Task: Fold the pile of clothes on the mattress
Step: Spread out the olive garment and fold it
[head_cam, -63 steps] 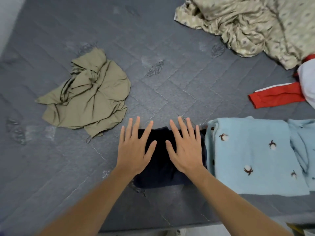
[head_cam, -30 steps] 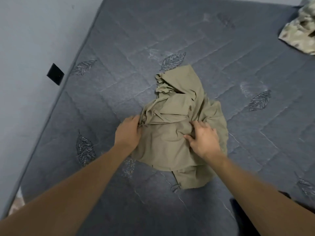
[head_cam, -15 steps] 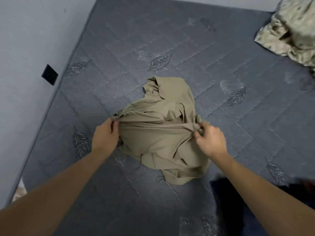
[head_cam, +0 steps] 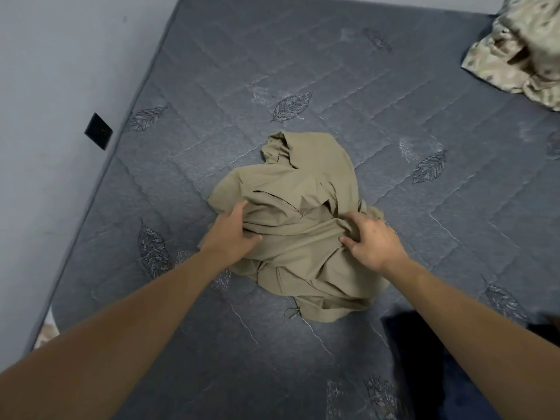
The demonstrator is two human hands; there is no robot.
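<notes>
Left hand (head_cam: 235, 231) and right hand (head_cam: 371, 242), regripping closer together, bunch the shirt (head_cam: 298, 207); spreading not yet begun.

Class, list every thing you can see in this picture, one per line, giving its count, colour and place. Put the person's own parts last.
olive garment: one, olive-tan, crumpled at the middle of the mattress
patterned cloth: one, beige with a darker print, bunched at the top right corner
dark garment: one, navy-black, at the lower right, partly behind the right forearm
mattress: one, grey, quilted with leaf motifs, under everything
wall plate: one, black, on the pale wall at left
left hand: one, gripping the olive garment's left side
right hand: one, gripping its right side
</notes>
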